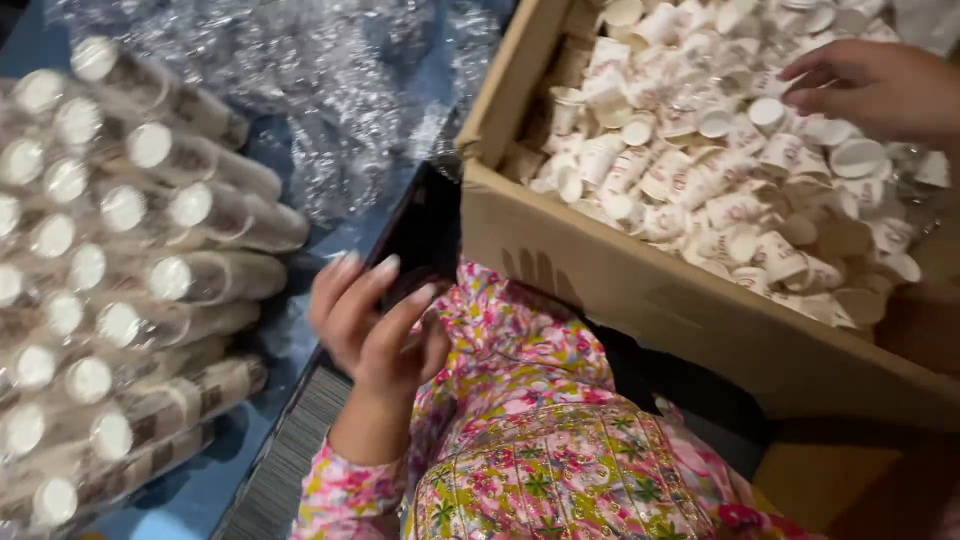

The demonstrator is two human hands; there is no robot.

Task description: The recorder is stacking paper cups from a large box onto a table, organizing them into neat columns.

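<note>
The big brown cardboard box (640,290) is heaped with loose small white paper cups (700,150), and left of the box wrapped sleeves of stacked cups (150,280) lie with their long axes running left to right on the blue counter (200,490). The right hand (880,90) rests over the box's far right corner, fingers (810,75) loosely curled and touching the cups directly beneath, clearly the nearer hand. The left hand (375,325), just outside the box's near wall, is open and empty.

Warm indoor light falls from above. My left hand (372,322) is motion-blurred, and the crumpled clear plastic film (330,90) glares. Deep shadow sits under the brown cardboard box (640,290); left-edge stacks are soft.
</note>
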